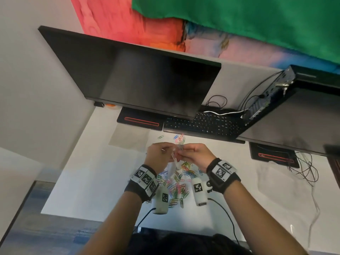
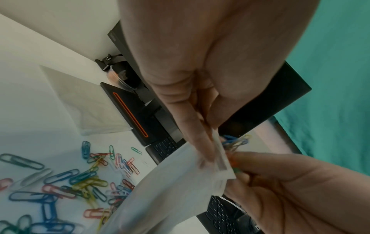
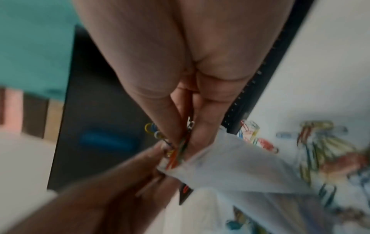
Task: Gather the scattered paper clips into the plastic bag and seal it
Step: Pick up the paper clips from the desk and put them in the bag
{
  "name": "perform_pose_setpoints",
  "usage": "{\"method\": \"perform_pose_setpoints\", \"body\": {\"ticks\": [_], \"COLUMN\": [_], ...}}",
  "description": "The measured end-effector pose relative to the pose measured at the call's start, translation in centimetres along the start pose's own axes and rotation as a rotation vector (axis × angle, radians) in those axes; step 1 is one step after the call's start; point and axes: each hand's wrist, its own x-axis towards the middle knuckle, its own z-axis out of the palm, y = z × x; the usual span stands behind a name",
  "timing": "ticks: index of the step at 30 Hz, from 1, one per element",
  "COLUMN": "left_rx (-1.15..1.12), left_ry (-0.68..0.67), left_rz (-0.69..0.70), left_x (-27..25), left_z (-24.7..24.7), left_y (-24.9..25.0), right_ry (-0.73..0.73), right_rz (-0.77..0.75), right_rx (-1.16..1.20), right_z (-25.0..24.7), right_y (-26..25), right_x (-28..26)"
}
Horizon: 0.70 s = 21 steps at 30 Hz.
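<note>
Left hand (image 2: 192, 98) pinching plastic bag (image 2: 170, 186) mouth mid-frame; right hand (image 3: 180, 79) fingers (image 3: 204, 131) pinching paper clips (image 3: 176, 152) at it. Narrow mouth, possible spills onto tabletop (image 1: 92, 181).

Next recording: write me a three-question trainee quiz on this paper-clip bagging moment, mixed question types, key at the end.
1. True or false: every clip is already inside the plastic bag.
2. Which hand pinches a bunch of paper clips at the bag's mouth? A) left hand B) right hand
3. Fill in: the loose clips lie on the white ____.

Key: 1 false, many clips lie on the desk; 2 B, while the left holds the bag's top edge; 3 desk.
</note>
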Motion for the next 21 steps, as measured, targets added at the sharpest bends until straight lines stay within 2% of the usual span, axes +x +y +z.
{"method": "perform_pose_setpoints", "body": {"ticks": [4, 7, 10, 14, 21], "left_rx": [-0.003, 0.046, 0.079, 0.057, 0.054], "left_ry": [0.006, -0.009, -0.032, -0.026, -0.045], "left_rz": [-0.007, 0.024, 0.049, 0.037, 0.036], "left_x": [0.1, 0.3, 0.2, 0.2, -0.1], "left_z": [0.6, 1.0, 1.5, 1.7, 1.7], "left_y": [-0.3, -0.5, -0.6, -0.8, -0.5], "right_ry": [0.182, 0.246, 0.242, 0.145, 0.235], "right_rz": [-0.1, -0.091, -0.071, -0.019, -0.179], "right_rx": [-0.544, -0.703, -0.847, -0.802, -0.902], "right_z": [0.7, 1.1, 1.2, 1.2, 0.8], "right_y": [1.1, 0.9, 0.5, 0.5, 0.8], "right_x": [0.9, 1.0, 0.8, 0.4, 0.0]}}
